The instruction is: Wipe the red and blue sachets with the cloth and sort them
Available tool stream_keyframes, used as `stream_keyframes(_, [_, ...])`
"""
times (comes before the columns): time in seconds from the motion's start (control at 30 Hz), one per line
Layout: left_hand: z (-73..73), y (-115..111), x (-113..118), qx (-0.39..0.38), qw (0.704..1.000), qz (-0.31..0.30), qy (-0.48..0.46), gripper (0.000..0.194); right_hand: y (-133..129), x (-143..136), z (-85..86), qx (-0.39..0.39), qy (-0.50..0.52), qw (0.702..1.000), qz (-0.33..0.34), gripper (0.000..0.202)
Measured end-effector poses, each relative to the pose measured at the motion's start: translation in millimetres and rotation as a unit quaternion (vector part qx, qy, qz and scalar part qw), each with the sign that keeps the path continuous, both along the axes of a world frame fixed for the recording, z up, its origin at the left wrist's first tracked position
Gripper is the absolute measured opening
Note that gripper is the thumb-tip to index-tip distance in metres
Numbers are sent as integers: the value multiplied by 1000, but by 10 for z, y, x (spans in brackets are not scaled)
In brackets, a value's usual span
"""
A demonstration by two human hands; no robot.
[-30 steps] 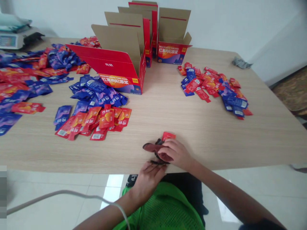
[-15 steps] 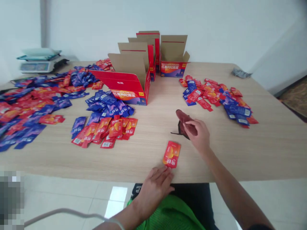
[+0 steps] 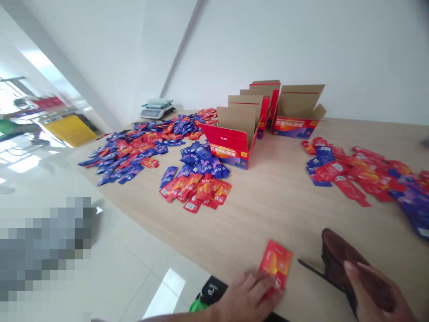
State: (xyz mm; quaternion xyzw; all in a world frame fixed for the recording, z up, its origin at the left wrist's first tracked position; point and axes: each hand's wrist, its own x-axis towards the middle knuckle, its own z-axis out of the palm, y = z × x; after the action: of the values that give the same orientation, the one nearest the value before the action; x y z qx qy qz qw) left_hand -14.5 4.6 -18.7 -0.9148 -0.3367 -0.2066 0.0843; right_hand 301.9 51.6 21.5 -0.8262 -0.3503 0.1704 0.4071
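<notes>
Going left to right, with 12 straight up the view: the left hand [image 3: 250,293] has its fingers over the near end of a single red packet [image 3: 276,261] lying flat on the tabletop [image 3: 187,232]. Can't tell if it's pinching or just pressing. From that hand the packet sits about 1 o'clock, long axis roughly 1-to-7. The left hand is clearly the nearer one, since it's touching. Packet to right hand [image 3: 363,299] is more like 3-4 o'clock, with a gap. That right hand is closed on what look like brown sunglasses [image 3: 340,246], one thin arm poking out toward 10. So hands apart, each with its own thing.

Now the writing, again left to right, from the left hand. Pile of packets [image 3: 204,188] at 11: white characters and barcodes, too soft for me to swear to. Front box [image 3: 229,154] just before 12: looks like 红黑枸杞原浆. Back box [image 3: 295,127], between 12 and 1: same line, plus a small "40" low on its left.
</notes>
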Motion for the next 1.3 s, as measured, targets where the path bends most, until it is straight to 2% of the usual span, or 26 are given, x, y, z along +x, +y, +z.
stream_keyframes(0.07, [-14,1,-44,-47,998,-26,-18,30,16,-7,44,5,28,999,-30,61])
stream_keyframes(0.13, [40,10,-99,-103,993,-57,-21,29,43,-32,99,19,46,998,-34,59])
stream_keyframes(0.2, [152,37,-148,-142,985,-83,-59,30,69,-70,145,42,64,996,-39,59])
stream_keyframes(0.27, [308,95,-174,-161,971,-95,-152,32,87,-111,169,66,82,993,-49,60])
stream_keyframes(0.33, [496,196,-175,-176,947,-80,-256,30,97,-142,161,94,99,989,-61,61])
stream_keyframes(0.4, [696,341,-154,-217,920,-40,-323,26,101,-150,118,117,115,985,-64,63])
stream_keyframes(0.5, [957,618,-101,-333,875,12,-350,26,103,-122,13,153,119,979,-62,64])
stream_keyframes(0.57, [1053,820,-56,-400,852,24,-337,26,106,-98,-49,177,122,975,-60,63])
stream_keyframes(0.67, [1024,1119,30,-451,856,36,-251,23,119,-82,-91,204,129,969,-54,62])
stream_keyframes(0.77, [838,1365,140,-451,875,55,-167,18,137,-75,-98,213,116,970,-39,57])
stream_keyframes(0.87, [670,1472,247,-438,882,66,-161,36,148,-57,-117,214,110,970,-27,54])
stream_keyframes(0.97, [642,1346,304,-406,895,68,-169,50,150,-34,-145,212,101,972,-21,53])
stream_keyframes(1.13, [660,671,195,-266,953,-18,-144,45,144,-19,-169,207,89,974,-14,51])
stream_keyframes(1.23, [535,291,60,-224,969,-35,-95,43,153,-32,-128,212,97,972,-6,49])
stream_keyframes(1.3, [432,152,-12,-203,975,-39,-79,44,169,-78,-37,220,92,971,2,48])
